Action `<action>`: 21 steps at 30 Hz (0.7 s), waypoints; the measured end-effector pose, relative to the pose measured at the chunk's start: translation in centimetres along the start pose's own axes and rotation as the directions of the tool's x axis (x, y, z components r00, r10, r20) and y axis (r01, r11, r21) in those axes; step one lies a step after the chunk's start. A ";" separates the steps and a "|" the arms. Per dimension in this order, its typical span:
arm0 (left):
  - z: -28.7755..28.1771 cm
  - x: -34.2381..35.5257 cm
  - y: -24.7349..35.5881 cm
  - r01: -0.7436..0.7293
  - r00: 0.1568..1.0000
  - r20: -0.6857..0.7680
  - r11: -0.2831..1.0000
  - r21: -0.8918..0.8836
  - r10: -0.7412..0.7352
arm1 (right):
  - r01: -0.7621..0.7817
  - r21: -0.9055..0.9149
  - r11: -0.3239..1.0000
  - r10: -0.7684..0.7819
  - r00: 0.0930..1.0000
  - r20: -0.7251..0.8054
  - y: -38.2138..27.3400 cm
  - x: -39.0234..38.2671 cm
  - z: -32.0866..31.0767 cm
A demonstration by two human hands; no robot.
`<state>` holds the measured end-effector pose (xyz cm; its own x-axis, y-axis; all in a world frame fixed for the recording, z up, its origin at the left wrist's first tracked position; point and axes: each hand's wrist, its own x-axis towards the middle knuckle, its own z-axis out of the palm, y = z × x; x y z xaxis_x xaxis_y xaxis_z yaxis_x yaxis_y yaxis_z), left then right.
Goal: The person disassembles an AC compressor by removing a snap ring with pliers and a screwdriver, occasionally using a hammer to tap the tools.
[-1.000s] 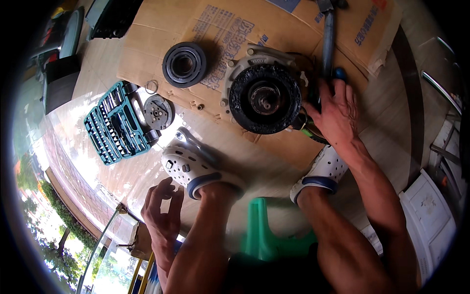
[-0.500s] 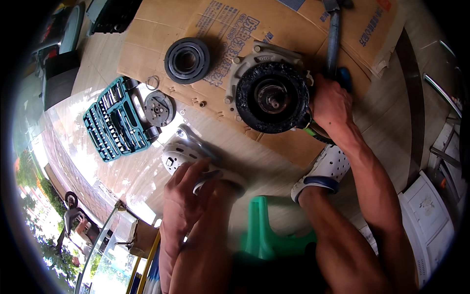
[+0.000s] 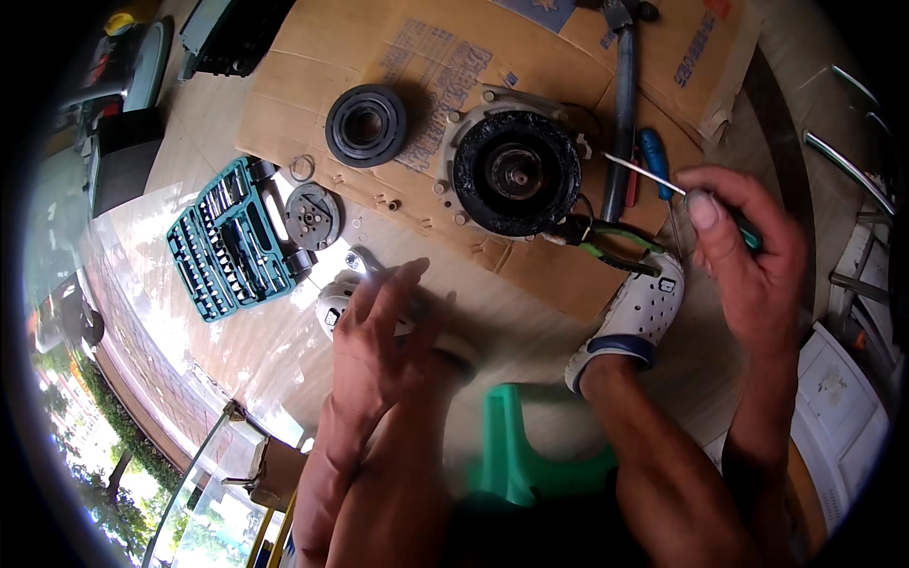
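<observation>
Nearest to us, a green stool (image 3: 507, 454) stands between the legs. We see the left hand (image 3: 383, 346) by the left clog (image 3: 331, 305), its fingers loosely parted; whether they touch the ratchet wrench (image 3: 356, 261) we cannot tell. The right hand (image 3: 748, 251) is clamped on a screwdriver (image 3: 644, 171), the tip pointing toward the round metal housing (image 3: 517, 178). Green-handled pliers (image 3: 620, 257) lie at the near right corner of the cardboard sheet (image 3: 559, 284). On the floor, left of the sheet, we note an open tool case (image 3: 232, 241) and a metal disc (image 3: 312, 216). The housing sits by the sheet's near edge, a blue-handled tool (image 3: 653, 161) close to the right edge, and a black pulley (image 3: 343, 133) toward the near left corner. Farthest, a hammer (image 3: 626, 85) lies with its head toward the far edge.
</observation>
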<state>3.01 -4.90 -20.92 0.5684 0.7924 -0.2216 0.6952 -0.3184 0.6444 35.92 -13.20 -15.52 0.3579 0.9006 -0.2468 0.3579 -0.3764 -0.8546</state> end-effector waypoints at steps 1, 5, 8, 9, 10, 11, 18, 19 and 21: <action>0.1 0.4 0.2 0.036 0.999 -0.014 0.999 -0.038 -0.037 | 0.166 -0.062 0.984 -0.165 0.986 0.028 -0.6 0.0 0.0; 0.2 1.6 1.5 0.127 0.991 0.050 0.985 -0.113 -0.122 | 0.390 -0.013 0.921 -0.388 0.919 0.072 -1.9 -0.5 1.3; 0.4 1.6 2.0 0.134 0.988 0.100 0.982 -0.130 -0.121 | 0.343 -0.023 0.939 -0.341 0.938 0.058 -1.9 -0.2 3.1; 0.5 1.5 2.1 0.138 0.987 0.104 0.982 -0.131 -0.125 | 0.332 -0.028 0.943 -0.329 0.942 0.071 -1.9 -0.1 3.5; 0.7 1.3 2.1 0.128 0.988 0.104 0.984 -0.127 -0.115 | 0.359 -0.060 0.931 -0.353 0.932 0.084 -1.9 0.1 3.9; 0.8 1.2 2.0 0.147 0.984 0.122 0.982 -0.122 -0.132 | 0.402 -0.112 0.909 -0.391 0.914 0.103 -1.9 0.3 4.2; 1.0 0.3 1.7 0.199 0.973 0.139 0.973 -0.120 -0.181 | 0.406 -0.177 0.897 -0.390 0.913 0.117 -1.9 1.0 5.6; 1.0 0.4 1.8 0.213 0.971 0.140 0.968 -0.131 -0.194 | 0.384 -0.162 0.909 -0.370 0.922 0.113 -1.9 0.9 5.8; 1.0 0.5 1.8 0.179 0.979 0.128 0.974 -0.142 -0.161 | 0.392 -0.182 0.902 -0.379 0.920 0.105 -1.8 0.8 6.1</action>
<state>4.95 -5.63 -20.60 0.5005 0.7601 -0.4144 0.7159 -0.0941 0.6919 30.32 -10.49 -17.00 0.1034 0.9934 0.0488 0.6200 -0.0261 -0.7842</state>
